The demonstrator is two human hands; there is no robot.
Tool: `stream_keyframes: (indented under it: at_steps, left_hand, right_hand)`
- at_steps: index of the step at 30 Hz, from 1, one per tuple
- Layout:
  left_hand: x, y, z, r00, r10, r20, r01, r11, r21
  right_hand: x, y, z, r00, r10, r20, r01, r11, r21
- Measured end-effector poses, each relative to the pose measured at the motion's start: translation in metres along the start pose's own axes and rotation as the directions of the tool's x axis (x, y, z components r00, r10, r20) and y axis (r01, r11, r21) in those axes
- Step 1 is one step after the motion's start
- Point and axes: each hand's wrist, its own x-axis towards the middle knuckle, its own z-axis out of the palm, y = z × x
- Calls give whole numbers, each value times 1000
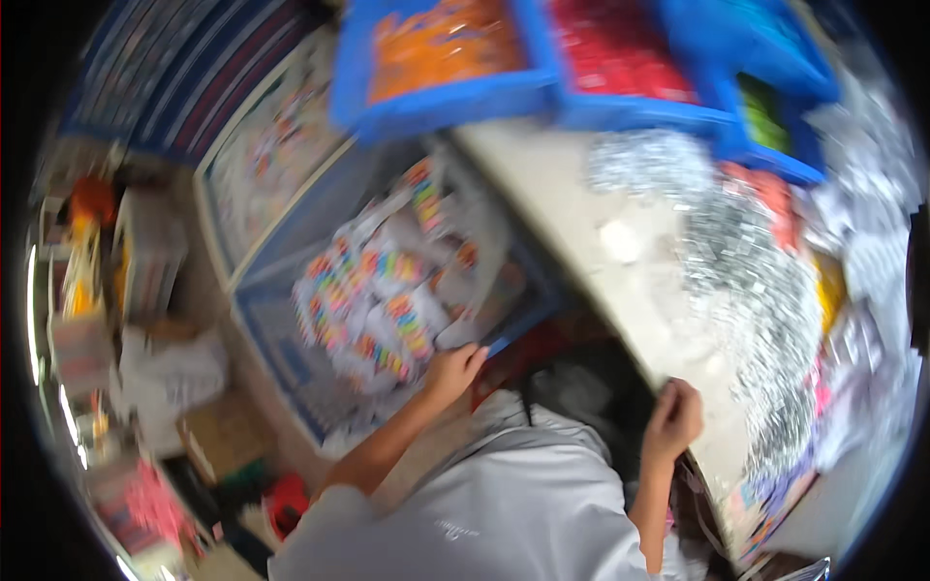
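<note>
My left hand (453, 376) is over the near corner of a blue-rimmed bin (387, 155). Its fingers are pinched together beside a pale, blurred flat piece (455, 333), and I cannot make out what they hold. Inside the bin lie several white packets with rows of bright colours (407, 324). At the edge of the pale worktable (668, 320) my right hand (675, 416) is curled closed. Anything in its fingers is hidden. Across the table spreads a heap of small shiny silver pieces (746, 281).
Blue trays (436, 121) with orange, red and green pieces line the table's far side. Another bin (266, 145) adjoins the first at the far left. A cardboard box (225, 436) and a white bag (174, 378) stand on the left floor. Silvery plastic (872, 242) lies along the right.
</note>
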Motion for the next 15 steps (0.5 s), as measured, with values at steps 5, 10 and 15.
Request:
stream_keyframes:
  at_steps: [5, 10, 15]
  left_hand:
    - [63, 131, -48, 760, 613, -215, -631, 775, -21]
    - [89, 241, -27, 493, 833, -251, -870, 466, -160]
    - [86, 268, 39, 540, 817, -202, -828, 474, -300]
  right_hand:
    - [11, -7, -3, 999, -29, 15, 27, 992, 127]
    - [31, 11, -51, 998, -7, 67, -13, 958, 288]
    - [114, 63, -99, 976, -13, -216, 18, 1000, 19]
